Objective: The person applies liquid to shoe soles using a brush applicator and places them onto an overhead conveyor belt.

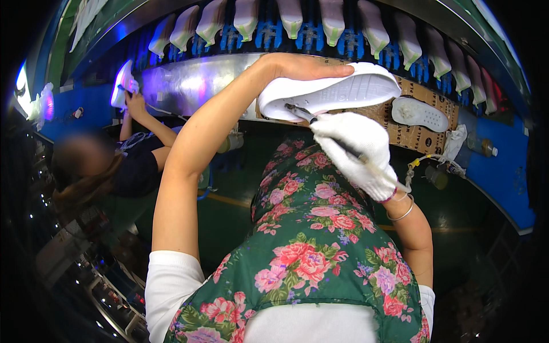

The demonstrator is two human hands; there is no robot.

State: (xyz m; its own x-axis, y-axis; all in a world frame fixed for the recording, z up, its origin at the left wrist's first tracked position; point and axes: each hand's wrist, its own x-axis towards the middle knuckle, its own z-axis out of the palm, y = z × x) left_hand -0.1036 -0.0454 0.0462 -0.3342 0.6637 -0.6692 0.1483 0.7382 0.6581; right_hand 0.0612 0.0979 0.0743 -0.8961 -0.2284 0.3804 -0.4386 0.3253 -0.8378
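Observation:
My bare left hand (303, 67) grips the far rim of a white shoe sole (357, 94), its thumb lying along the edge. The sole is tilted so that its hollow inner side faces me. In a white knitted glove, my right hand (355, 150) closes round a thin-handled brush (301, 112). A pale tube runs back from the brush past my wrist. The dark bristle tip touches or nearly touches the sole's inside near its left end; which, I cannot tell. Right of the held sole, another white sole piece (420, 114) lies on printed cardboard (409, 133).
Pale shoe lasts or uppers (333, 23) stand in a row on blue holders (309, 38) along the far side. At left, a co-worker's hand (136, 106) holds a white sole (122, 86). A bottle (483, 147) and crumpled white cloth (454, 142) lie at right.

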